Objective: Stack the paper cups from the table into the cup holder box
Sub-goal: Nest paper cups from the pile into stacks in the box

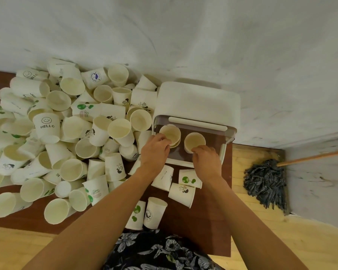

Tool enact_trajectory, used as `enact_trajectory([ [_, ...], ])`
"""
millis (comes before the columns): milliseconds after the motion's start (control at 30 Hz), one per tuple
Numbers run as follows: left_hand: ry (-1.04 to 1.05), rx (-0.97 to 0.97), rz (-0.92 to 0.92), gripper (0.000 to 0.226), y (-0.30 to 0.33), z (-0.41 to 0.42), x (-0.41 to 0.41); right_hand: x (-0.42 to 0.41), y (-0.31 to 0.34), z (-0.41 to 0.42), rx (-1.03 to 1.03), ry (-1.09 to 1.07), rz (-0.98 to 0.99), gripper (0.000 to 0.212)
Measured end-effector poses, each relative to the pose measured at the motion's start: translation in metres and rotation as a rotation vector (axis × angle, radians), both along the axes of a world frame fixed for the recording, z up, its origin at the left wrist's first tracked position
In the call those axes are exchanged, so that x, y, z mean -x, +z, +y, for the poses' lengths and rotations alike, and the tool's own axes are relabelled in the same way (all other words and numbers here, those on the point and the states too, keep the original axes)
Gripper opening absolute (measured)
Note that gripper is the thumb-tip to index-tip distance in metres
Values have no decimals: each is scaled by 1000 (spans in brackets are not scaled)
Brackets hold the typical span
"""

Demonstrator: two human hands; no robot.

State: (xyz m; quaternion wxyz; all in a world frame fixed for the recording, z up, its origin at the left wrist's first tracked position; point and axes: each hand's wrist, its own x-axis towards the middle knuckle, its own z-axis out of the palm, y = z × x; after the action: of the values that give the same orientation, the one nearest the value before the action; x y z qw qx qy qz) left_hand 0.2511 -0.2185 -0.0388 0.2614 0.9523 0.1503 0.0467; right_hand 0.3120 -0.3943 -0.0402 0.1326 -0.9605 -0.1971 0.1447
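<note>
Both hands reach into the cup holder box point(197, 106) at the table's point(209, 221) far right corner: left hand point(154, 148) pinches the left cup stack's point(171, 134) rim, right hand point(206, 157) the right cup stack's point(194, 142).

one wide-angle view from a head-worn camera, looking steeply down and forward over the table point(185, 227) toward the wall point(183, 36). the person's forearms reach in from the bottom edge, close to the lens. the table's right edge and the floor point(261, 240) beyond it show.
</note>
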Motion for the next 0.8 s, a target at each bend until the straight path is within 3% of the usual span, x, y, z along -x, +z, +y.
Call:
enact_trajectory([
  [200, -50, -19, 191, 13, -17, 4, -15, -6, -7, 2, -1, 33, 49, 22],
  [467, -72, -14, 304, 19, -23, 2, -8, 4, -5, -7, -16, 5, 83, 20],
  [800, -119, -39, 245, 21, -6, -1, 8, 32, 1, -23, -91, -72, 52, 32],
])
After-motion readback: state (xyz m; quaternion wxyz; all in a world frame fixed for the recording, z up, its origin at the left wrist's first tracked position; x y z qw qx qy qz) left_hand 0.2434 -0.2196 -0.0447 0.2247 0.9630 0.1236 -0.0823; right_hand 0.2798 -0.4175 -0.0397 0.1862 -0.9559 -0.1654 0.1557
